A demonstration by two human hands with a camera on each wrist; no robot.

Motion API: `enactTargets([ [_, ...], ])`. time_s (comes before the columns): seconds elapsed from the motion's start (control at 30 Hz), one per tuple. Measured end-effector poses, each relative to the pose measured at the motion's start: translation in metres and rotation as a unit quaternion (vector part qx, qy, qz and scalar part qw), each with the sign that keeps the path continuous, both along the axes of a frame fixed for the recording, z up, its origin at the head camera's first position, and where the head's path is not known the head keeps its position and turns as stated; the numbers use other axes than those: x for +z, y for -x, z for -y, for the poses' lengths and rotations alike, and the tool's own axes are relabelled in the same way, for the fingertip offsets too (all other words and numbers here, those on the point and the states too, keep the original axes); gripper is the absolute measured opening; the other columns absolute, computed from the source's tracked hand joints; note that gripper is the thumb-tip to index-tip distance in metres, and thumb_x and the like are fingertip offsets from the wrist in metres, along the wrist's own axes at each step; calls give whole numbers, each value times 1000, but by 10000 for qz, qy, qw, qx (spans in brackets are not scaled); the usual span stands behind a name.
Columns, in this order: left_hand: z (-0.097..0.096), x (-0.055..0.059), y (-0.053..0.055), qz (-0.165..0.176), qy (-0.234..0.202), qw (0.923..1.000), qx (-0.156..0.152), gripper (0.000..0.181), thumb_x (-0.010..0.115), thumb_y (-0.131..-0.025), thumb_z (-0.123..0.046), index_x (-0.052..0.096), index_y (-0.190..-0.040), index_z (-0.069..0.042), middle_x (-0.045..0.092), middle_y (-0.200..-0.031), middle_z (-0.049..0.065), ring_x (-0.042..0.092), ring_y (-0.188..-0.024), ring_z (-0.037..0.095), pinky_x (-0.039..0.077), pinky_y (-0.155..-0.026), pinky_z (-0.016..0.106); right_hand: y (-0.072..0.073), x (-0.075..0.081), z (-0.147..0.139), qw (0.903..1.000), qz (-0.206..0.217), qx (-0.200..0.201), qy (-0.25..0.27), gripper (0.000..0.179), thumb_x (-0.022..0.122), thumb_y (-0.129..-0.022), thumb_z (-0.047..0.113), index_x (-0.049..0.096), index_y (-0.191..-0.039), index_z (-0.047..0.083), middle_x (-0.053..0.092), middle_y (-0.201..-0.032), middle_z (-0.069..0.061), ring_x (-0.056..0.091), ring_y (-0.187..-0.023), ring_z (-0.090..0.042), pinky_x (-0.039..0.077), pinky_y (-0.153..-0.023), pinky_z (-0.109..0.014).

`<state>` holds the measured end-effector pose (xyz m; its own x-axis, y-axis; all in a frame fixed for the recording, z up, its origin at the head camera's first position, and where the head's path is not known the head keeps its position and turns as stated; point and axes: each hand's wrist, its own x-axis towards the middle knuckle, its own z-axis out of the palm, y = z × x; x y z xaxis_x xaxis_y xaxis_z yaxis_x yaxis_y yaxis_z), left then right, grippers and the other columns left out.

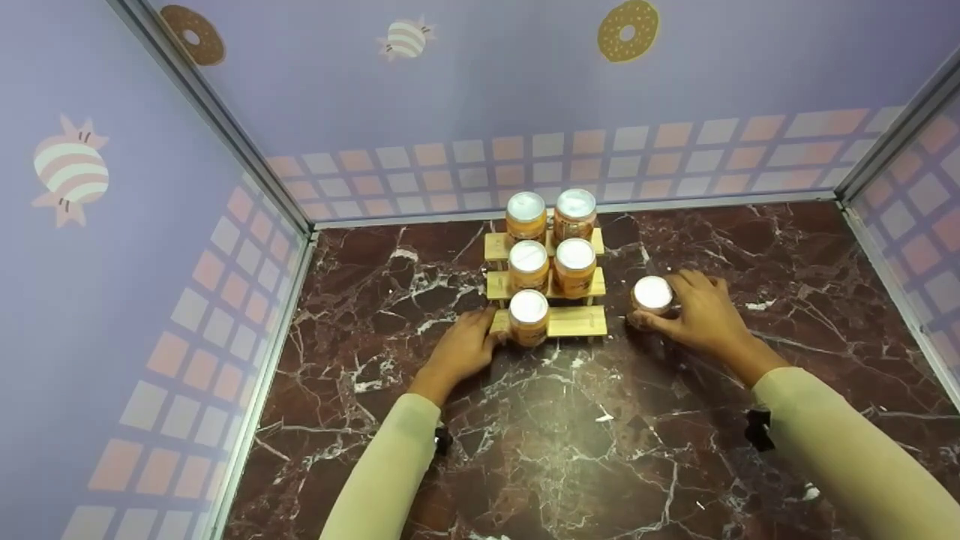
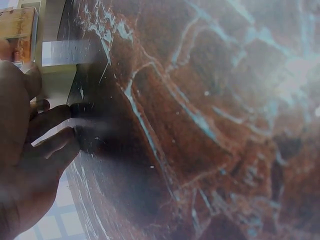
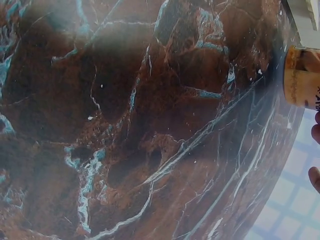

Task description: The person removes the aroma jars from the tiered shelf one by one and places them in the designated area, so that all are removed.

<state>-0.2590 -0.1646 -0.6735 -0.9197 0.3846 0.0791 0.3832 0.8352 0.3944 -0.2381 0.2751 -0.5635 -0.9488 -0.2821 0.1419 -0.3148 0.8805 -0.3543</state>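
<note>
A stepped wooden stand [image 1: 577,321] carries several orange cans with pale, bright tops. Two stand on the top step, two on the middle one. A single front can [image 1: 529,319] sits left of centre on the lowest step, with bare wood to its right. My left hand [image 1: 463,346] holds the left end of that lowest step, its thumb close beside the front can. To the right of the stand, my right hand [image 1: 701,311] grips another orange can [image 1: 652,294], thumb in front and fingers behind. The right wrist view shows this can [image 3: 301,77] upright, partly cut off.
Dark red marbled tabletop [image 1: 555,435] with white veins lies under everything. A back wall [image 1: 480,90] with printed doughnuts and sweets rises close behind the stand. Side walls [image 1: 97,300] enclose the table on left and right.
</note>
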Motion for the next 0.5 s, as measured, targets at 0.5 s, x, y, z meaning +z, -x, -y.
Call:
enactTargets([
  [0.5, 0, -2, 1, -134, 300, 9995, 22, 69, 55, -113, -51, 51, -165, -6, 65, -157, 17, 59, -149, 34, 47, -129, 48, 5, -8, -6, 9988, 293, -263, 300, 88, 84, -95, 55, 57, -147, -12, 60, -148, -36, 54, -141, -56, 30, -121, -82],
])
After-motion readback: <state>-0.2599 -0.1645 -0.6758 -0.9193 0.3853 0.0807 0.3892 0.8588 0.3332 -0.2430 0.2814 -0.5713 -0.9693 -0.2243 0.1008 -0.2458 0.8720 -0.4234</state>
